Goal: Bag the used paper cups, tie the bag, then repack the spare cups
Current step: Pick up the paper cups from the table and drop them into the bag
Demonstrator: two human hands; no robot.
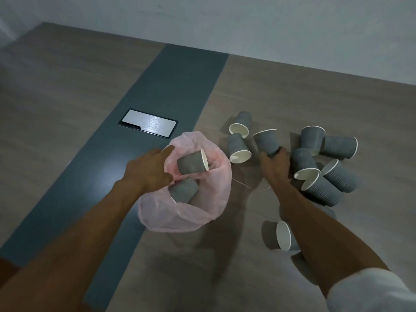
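A pink plastic bag (209, 199) lies open on the table, and my left hand (148, 170) grips its rim on the left side. Two grey paper cups (191, 164) lie inside the bag, one above the other. My right hand (275, 164) is curled round the base of another grey cup (266, 140) to the right of the bag. Several more grey cups (322, 188) with white insides lie scattered on the table right of that hand. One cup (282, 236) lies on its side under my right forearm.
The wooden table (292, 97) has a dark grey strip (175, 86) down its middle with a metal cable hatch (148, 123) set in it. A thin loop of string (247, 186) lies between bag and right hand. A white wall stands behind the table.
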